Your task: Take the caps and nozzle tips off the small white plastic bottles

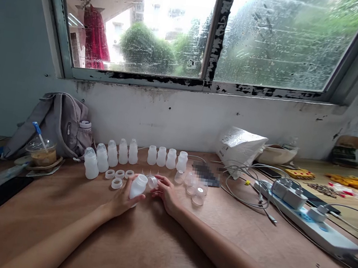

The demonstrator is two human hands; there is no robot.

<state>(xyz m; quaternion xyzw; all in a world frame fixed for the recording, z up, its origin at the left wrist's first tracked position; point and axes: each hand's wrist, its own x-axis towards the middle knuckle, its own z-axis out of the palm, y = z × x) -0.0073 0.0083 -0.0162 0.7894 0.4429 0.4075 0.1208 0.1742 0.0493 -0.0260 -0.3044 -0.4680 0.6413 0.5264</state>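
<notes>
My left hand (126, 199) is wrapped round a frosted white baby bottle (139, 186), which tilts slightly to the right above the table. Close to the bottle's mouth, my right hand (165, 193) pinches a translucent screw ring (152, 182); whether a teat sits in it I cannot tell. Several loose white rings (117, 183) lie just left of my left hand. Behind my hands are small clear pieces that look like teats (147, 174), partly hidden. Clear dome caps (198, 197) rest to the right of my right hand.
Several capped bottles (92, 164) stand in a row at the back left, and several uncapped bottles (162, 157) at the back middle. A drink cup (42, 153) and a grey backpack (58, 124) are at the left. Loose cables (240, 195) and a power strip (312, 222) occupy the right.
</notes>
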